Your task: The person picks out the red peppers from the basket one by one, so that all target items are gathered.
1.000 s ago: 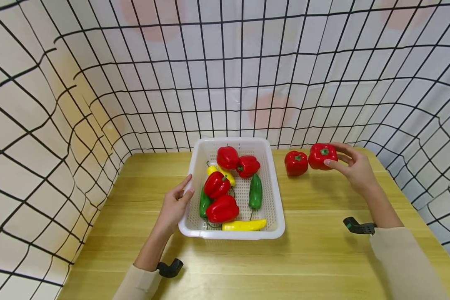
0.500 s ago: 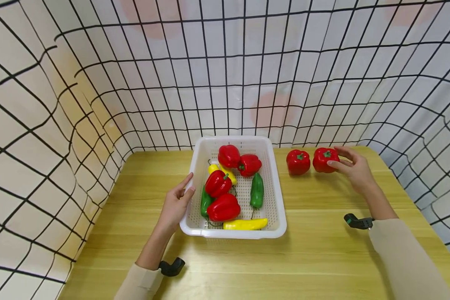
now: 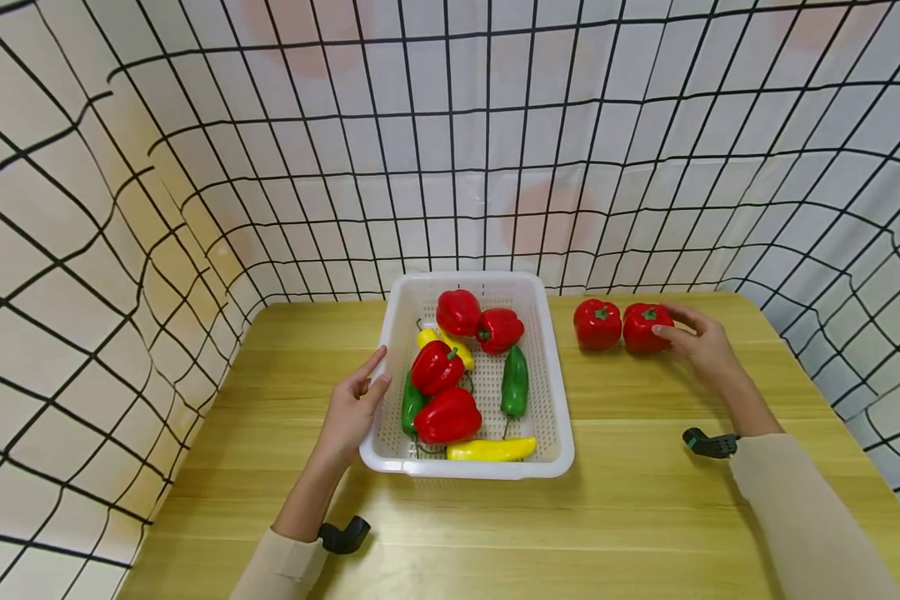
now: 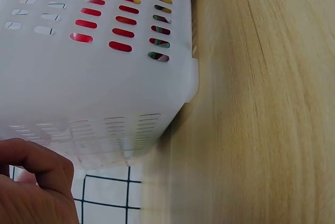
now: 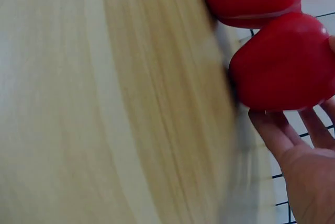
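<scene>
My left hand (image 3: pixel 351 410) grips the left rim of a white perforated plastic basket (image 3: pixel 557 392), its thumb over the edge. In the left wrist view, curled fingers show below the basket's wall (image 4: pixel 94 88). Inside lie several red bell peppers (image 3: pixel 448 417), green chili peppers (image 3: pixel 514 383) and yellow chili peppers (image 3: pixel 491 450). To the right of the basket, my right hand (image 3: pixel 708 346) holds a red bell pepper (image 3: pixel 641 332), which stands stem up on the table. Another red bell pepper (image 3: pixel 597 325) stands close on its left; in the right wrist view the two appear to touch.
A wooden table (image 3: pixel 450 533) carries everything. White cloth with a black grid (image 3: pixel 450 167) rises behind it and along both sides. A black camera mount sits on each wrist, such as the right one (image 3: pixel 711 443).
The right hand has lowered its red bell pepper onto the table and shifted it slightly left, closer to the other one. The left hand stays on the basket rim.
</scene>
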A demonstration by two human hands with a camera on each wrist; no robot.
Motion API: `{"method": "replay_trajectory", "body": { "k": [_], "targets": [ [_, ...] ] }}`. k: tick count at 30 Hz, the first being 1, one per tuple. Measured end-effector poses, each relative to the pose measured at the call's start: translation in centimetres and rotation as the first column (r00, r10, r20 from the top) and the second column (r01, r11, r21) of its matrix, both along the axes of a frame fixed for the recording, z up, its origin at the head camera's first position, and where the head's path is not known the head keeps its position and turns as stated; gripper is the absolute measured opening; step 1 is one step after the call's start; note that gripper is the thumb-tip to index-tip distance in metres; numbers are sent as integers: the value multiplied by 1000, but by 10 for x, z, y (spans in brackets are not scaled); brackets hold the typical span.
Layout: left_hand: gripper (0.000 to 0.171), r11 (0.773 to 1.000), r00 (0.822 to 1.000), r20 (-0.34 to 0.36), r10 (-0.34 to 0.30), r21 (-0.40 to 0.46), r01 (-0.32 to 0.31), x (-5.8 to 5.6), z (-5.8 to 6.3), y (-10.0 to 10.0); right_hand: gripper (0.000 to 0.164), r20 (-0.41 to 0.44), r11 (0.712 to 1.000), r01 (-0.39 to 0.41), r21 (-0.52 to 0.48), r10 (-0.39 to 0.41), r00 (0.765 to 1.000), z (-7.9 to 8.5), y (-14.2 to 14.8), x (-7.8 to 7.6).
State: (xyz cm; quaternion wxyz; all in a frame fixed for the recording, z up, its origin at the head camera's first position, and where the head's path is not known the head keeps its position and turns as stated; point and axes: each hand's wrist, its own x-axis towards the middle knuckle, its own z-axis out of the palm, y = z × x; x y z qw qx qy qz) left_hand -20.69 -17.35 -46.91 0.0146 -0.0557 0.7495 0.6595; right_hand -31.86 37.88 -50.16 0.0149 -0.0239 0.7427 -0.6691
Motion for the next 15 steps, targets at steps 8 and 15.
{"method": "replay_trajectory", "body": {
  "k": [8, 15],
  "targets": [
    [49, 1000, 1000, 8, -3, 1, 3, 2, 1, -1, 63, 3, 1000, -20, 5, 20, 1000, -3, -1, 1],
    [49, 1000, 1000, -1, 0, -11, 0, 2, 2, 0, 65, 5, 999, -44, -21, 44, 999, -2, 2, 5]
  ]
}}
